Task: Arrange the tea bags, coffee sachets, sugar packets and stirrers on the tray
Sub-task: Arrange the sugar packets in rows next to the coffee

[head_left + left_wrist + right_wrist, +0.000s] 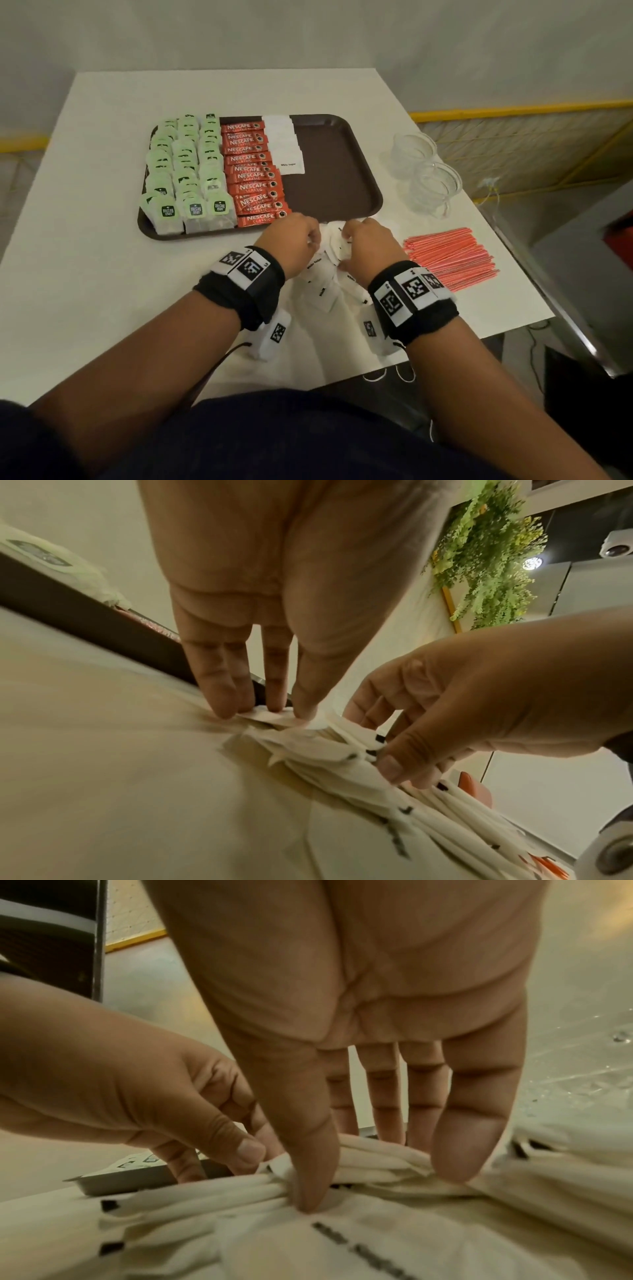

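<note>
A loose pile of white sugar packets (322, 274) lies on the table just in front of the brown tray (329, 164). Both hands are in it. My left hand (315, 236) pinches a packet edge (274, 718) between thumb and fingertips. My right hand (345, 237) grips a bunch of packets (373, 1164) between thumb and fingers. On the tray, green tea bags (186, 164) fill the left, red coffee sachets (253, 171) form a column beside them, and a short column of sugar packets (286, 144) lies right of those. Pink stirrers (448, 257) lie heaped on the table to the right.
Clear plastic cups (424, 171) lie on their sides right of the tray, behind the stirrers. The tray's right third is bare brown surface. The white table (85, 257) ends close behind my right wrist, with a yellow-framed barrier beyond it.
</note>
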Demonstrator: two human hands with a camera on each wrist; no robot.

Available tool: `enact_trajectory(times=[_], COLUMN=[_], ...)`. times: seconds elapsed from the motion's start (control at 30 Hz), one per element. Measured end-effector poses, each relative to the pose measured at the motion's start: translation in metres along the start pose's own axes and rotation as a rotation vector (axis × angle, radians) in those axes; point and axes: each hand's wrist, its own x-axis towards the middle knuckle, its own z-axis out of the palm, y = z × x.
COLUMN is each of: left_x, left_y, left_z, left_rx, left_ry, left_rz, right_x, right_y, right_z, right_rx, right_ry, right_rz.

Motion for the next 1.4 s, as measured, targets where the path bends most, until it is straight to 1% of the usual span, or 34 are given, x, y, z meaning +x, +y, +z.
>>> enact_trajectory(times=[0.07,0.17,0.33,0.53,0.67,0.8,0.9,1.0,1.2,1.4], left_x=[0.000,0.000,-0.006,-0.012,-0.012,-0.013,-0.014,-0.016,-0.019,-0.022], left_y=[0.002,0.004,0.005,0.009,0.011,0.011,0.012,0.015,0.015,0.017], left_z=[-0.002,-0.004,-0.001,0.004,0.006,0.007,0.007,0.007,0.007,0.000], left_rx=[0.015,0.007,0.000,0.050,0.108,0.161,0.186,0.120,0.004,-0.119], left_ry=[-0.015,-0.027,-0.001,-0.041,-0.031,-0.009,0.007,-0.008,-0.023,-0.035], left_rz=[-0.026,-0.084,-0.135,-0.206,-0.235,-0.283,-0.311,-0.313,-0.285,-0.301], right_x=[-0.002,-0.005,-0.006,-0.012,-0.013,-0.014,-0.013,-0.011,-0.009,-0.008], right_y=[0.001,0.004,0.012,0.013,0.012,0.013,0.015,0.017,0.019,0.020], right_z=[-0.003,-0.012,-0.019,-0.013,-0.011,-0.010,-0.009,-0.010,-0.013,-0.015], right_rx=[-0.006,-0.015,0.026,0.019,-0.006,-0.044,-0.065,-0.072,-0.082,-0.100], right_ry=[-0.015,-0.083,-0.183,-0.136,-0.157,-0.146,-0.170,-0.195,-0.186,-0.195], right_rz=[-0.027,-0.074,-0.104,-0.141,-0.151,-0.130,-0.115,-0.107,-0.112,-0.124])
